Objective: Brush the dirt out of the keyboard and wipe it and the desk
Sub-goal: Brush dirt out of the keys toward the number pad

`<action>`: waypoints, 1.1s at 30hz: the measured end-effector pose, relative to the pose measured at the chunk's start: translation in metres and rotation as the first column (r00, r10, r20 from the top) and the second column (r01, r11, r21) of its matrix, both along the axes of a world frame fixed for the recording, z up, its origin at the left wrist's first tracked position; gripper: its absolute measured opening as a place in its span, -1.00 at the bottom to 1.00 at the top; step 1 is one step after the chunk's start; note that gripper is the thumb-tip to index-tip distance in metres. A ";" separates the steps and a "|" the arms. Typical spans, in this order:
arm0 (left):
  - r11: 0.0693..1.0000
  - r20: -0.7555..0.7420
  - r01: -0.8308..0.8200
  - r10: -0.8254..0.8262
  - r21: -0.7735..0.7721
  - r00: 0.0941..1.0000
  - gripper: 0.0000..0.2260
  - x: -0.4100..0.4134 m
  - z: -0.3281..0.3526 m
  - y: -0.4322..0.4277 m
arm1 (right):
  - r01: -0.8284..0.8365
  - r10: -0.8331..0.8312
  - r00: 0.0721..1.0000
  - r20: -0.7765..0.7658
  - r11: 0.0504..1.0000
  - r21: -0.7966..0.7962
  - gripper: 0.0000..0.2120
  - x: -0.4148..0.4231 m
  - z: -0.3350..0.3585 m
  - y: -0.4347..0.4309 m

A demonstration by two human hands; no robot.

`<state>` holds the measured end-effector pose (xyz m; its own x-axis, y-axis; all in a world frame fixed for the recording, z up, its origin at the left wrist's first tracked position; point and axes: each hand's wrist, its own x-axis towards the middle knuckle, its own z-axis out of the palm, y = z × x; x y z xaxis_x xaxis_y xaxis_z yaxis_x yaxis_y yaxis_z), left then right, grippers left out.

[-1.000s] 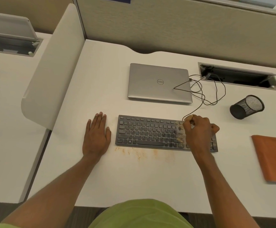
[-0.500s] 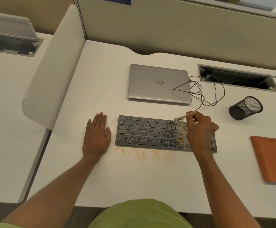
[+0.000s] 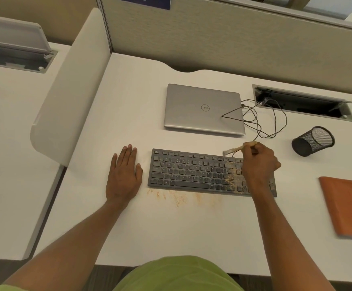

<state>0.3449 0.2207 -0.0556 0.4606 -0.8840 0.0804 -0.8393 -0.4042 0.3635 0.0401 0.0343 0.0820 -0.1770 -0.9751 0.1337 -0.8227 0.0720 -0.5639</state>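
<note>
My right hand hovers over the right end of the keyboard, fingers gripping a small pale brush by its far edge. Sandy dirt speckles nearby keys and the surface in front. My left hand lies flat, fingers straight, beside the keyboard's left end. An orange cloth lies far right.

Entry, right hand: you draw it off the middle keys toward the far edge of the keyboard; your wrist now lies over the near right-hand keys. Entry, brush: pinched in your fingertips, it comes up off the keys; its bristles now point left of your knuckles, over the top row. Entry, dirt: the sandy patch just left of your right hand shows more fully.
</note>
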 end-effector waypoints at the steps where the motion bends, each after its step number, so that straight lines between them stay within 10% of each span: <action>1: 1.000 -0.002 0.000 0.000 -0.001 1.000 -0.45 0.000 0.000 0.000 | -0.006 0.006 1.000 -0.001 0.999 0.037 -0.76 0.000 0.000 -0.001; 33: 1.000 -0.006 -0.009 0.009 0.003 1.000 -0.44 -0.001 0.001 0.000 | -0.065 0.063 0.994 -0.092 0.998 -0.020 -0.75 -0.008 -0.002 0.010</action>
